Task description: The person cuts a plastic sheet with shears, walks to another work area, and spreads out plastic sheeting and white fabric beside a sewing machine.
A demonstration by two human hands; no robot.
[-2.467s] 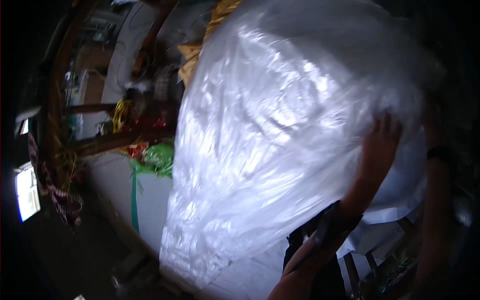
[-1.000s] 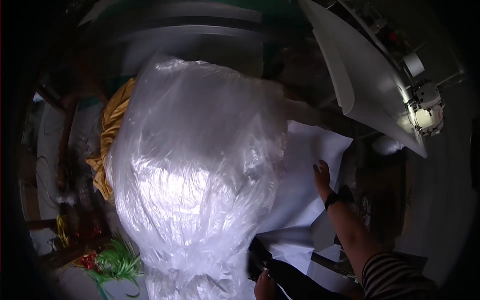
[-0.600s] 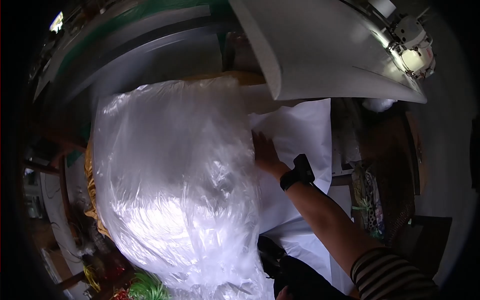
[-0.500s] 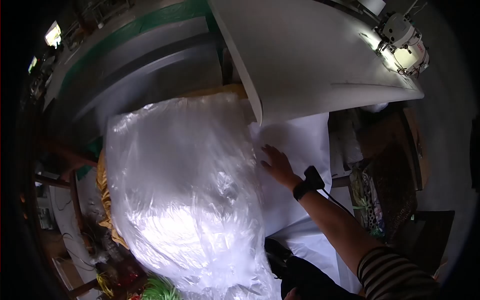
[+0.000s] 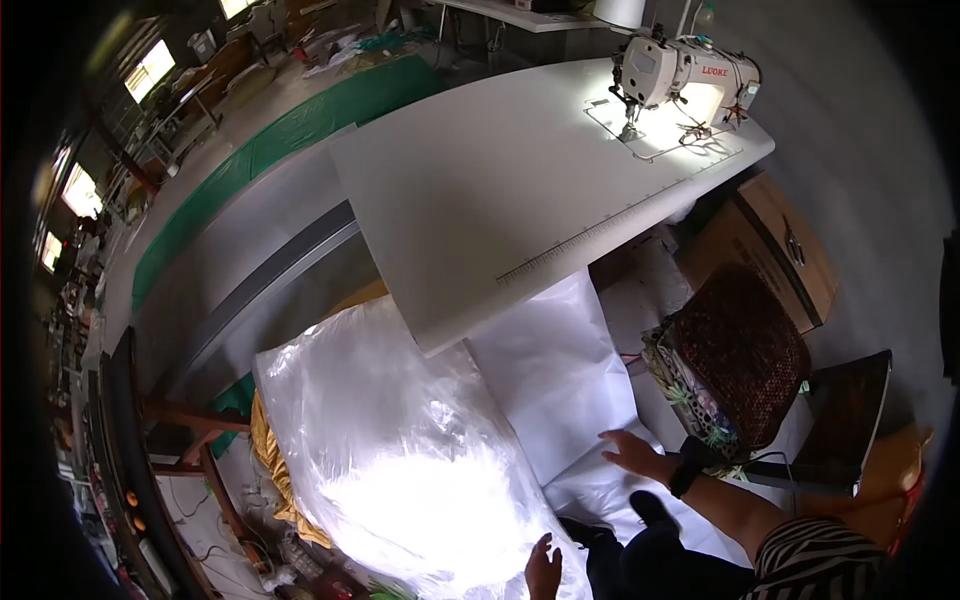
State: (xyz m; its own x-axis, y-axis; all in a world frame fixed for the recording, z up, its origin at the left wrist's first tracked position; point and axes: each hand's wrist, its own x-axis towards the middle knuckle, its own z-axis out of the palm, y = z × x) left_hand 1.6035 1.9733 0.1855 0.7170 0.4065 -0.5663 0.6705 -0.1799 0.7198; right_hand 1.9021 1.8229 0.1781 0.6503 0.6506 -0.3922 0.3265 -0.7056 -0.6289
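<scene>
My right hand [image 5: 632, 454], with a dark band at the wrist, is held over a pale sheet [image 5: 540, 380] on the floor side. Its fingers are stretched out and nothing is in them. At the bottom, my left hand [image 5: 543, 570] is partly in view beside the right edge of a large bundle wrapped in clear plastic [image 5: 400, 410]. The left fingers are apart and hold nothing visible. Yellow-gold fabric [image 5: 272, 460] shows along the bundle's left side.
A white sewing table [image 5: 470, 200] spans the area ahead, with a lit sewing machine [image 5: 690, 80] on its right end. A stool with a brown woven seat [image 5: 745, 350] stands at the right, before a cardboard box [image 5: 770, 240]. A wooden frame [image 5: 225, 500] is at left.
The view has tilted up and shifted, showing more of the table and sewing machine. My right hand has drawn back from the bundle's side, and my left hand has come into view at the bottom.
</scene>
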